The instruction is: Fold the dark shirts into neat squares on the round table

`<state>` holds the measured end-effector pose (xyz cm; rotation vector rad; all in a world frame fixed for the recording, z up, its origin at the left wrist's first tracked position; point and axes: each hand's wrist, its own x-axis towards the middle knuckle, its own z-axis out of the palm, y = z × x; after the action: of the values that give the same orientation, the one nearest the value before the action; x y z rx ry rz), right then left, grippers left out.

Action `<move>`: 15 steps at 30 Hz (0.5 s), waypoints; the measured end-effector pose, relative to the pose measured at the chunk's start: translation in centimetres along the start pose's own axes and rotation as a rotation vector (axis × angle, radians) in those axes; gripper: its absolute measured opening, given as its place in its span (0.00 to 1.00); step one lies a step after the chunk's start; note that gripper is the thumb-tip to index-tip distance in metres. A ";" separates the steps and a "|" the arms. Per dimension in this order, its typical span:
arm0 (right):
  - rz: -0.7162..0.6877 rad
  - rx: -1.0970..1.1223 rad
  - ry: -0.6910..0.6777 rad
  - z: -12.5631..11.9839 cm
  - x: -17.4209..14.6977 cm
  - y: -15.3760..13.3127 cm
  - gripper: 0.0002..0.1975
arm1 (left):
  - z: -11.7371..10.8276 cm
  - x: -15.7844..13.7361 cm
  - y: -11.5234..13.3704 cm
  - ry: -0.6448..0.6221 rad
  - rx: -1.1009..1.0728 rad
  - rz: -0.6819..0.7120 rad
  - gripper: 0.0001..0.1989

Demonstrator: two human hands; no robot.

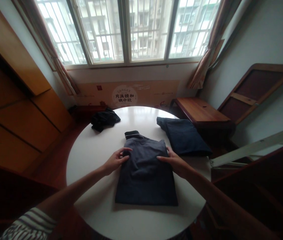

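Note:
In front of me a folded dark blue garment [146, 180] lies on a round white table [94, 180]. A black band with a thin white line [132, 134] sticks out at its far left corner; whether it is a collar or a waistband I cannot tell. My left hand [118, 159] grips the left edge, fingers curled at the side. On the opposite edge, my right hand [172, 160] has its thumb on top of the cloth and its other fingers partly hidden along the side. The cloth between the hands is slightly creased.
A second folded navy garment [187, 136] lies at the table's right, and a crumpled black cloth [105, 119] at its far left. Behind on the right stands a wooden bench [202, 110]. A pale rail [256, 148] runs close to the table's right edge.

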<state>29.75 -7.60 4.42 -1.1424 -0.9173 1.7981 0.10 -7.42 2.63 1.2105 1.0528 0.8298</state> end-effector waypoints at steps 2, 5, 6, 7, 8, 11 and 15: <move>-0.054 0.007 0.078 0.1 -0.1 0.1 0.55 | 0.1 -0.3 0.4 0.049 0.023 0.026 0.27; -0.199 -0.052 0.065 0.0 -1.6 -0.4 0.56 | 0.4 -2.1 2.1 0.071 0.055 0.102 0.24; -0.241 -0.089 0.036 0.1 -2.4 -0.7 0.52 | 0.4 -3.0 2.9 0.065 0.072 0.134 0.24; -0.272 -0.127 0.007 0.1 -3.4 -1.0 0.48 | 0.5 -4.1 3.8 0.057 0.087 0.162 0.26; -0.294 -0.158 -0.016 0.2 -4.4 -1.4 0.43 | 0.5 -5.2 4.7 0.053 0.095 0.184 0.29; -0.313 -0.176 -0.040 0.9 -6.1 -2.8 0.34 | 0.4 -7.2 7.0 0.060 0.072 0.187 0.34; -0.223 -0.090 -0.015 1.5 -2.7 -4.4 0.36 | -0.6 -3.5 7.6 0.079 -0.037 0.092 0.33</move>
<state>30.13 -8.46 9.74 -1.0385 -1.0985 1.6008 -1.27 -9.04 10.71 1.2101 1.0471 0.9708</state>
